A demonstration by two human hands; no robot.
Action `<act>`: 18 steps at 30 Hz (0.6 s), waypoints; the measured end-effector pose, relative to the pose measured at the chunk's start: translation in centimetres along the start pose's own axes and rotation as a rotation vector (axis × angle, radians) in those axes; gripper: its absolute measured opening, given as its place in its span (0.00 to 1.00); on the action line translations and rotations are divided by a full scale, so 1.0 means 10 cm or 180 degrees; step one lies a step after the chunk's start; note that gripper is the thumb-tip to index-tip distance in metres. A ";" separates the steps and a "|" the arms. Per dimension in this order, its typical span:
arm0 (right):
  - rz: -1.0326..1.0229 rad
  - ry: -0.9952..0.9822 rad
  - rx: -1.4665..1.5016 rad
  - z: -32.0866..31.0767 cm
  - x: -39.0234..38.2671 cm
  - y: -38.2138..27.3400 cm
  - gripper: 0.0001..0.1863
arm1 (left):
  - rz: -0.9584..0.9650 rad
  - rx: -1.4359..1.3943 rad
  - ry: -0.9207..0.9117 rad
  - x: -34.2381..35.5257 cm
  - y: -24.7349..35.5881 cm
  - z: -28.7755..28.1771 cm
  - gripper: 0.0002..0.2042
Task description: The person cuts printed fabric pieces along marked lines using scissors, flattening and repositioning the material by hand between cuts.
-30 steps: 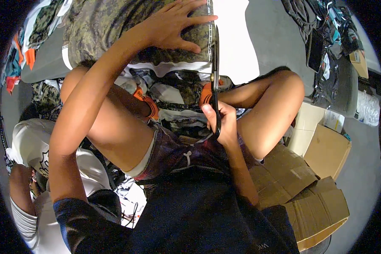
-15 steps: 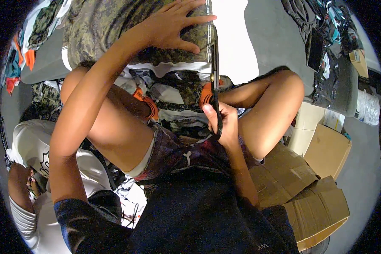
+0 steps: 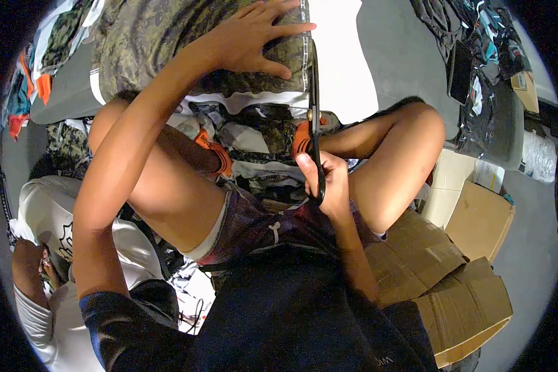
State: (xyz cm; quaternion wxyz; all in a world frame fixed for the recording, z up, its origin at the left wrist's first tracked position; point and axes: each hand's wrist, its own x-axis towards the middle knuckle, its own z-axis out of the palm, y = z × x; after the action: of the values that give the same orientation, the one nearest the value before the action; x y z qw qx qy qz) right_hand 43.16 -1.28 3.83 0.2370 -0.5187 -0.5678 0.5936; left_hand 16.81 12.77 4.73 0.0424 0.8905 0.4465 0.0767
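Observation:
My left hand (image 3: 248,43) lies flat with its fingers spread on the camouflage-patterned fabric (image 3: 149,37), its fingertips reaching the printed strip along the fabric's right edge. My right hand (image 3: 333,183) grips the black handles of a large pair of scissors (image 3: 317,133), thumb through one loop. The long blades point away from me, along the line where the camouflage pattern meets a white sheet-like piece (image 3: 341,68). Whether that white piece is joined to the camouflage fabric I cannot tell. A white border runs along the fabric's near edge.
Camouflage and white cloth scraps (image 3: 248,133) lie between my bare legs. Flattened cardboard (image 3: 415,254) is at my right. Another person in a white shirt (image 3: 62,310) sits close at my left. Dark garments (image 3: 437,18), a black phone-like slab (image 3: 460,73) and a plastic-wrapped bundle (image 3: 538,157) lie at the right.
The scissors' blades have shifted very slightly at the fabric edge. My left hand stays in nearly the same place. At lower left, the other person's hand has moved a little.

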 end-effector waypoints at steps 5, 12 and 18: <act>0.0003 0.0006 0.0016 -0.01 0.00 -0.01 0.19 | -0.0001 -0.0063 -0.0066 0.00 -0.01 0.00 0.42; -0.0449 -0.0042 0.0219 0.02 -0.04 0.09 0.20 | -0.0244 -0.0654 0.0014 -0.02 -0.02 0.01 0.44; -0.0024 -0.0162 0.0241 -0.03 0.10 -0.03 0.20 | -0.0581 -0.0564 -0.0102 0.11 0.01 -0.05 0.46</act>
State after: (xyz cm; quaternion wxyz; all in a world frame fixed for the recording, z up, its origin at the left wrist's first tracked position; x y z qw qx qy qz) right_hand 43.01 -0.22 3.83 0.2442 -0.4919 -0.5527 0.6268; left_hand 17.46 13.59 5.30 0.1349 0.8400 0.5164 0.0974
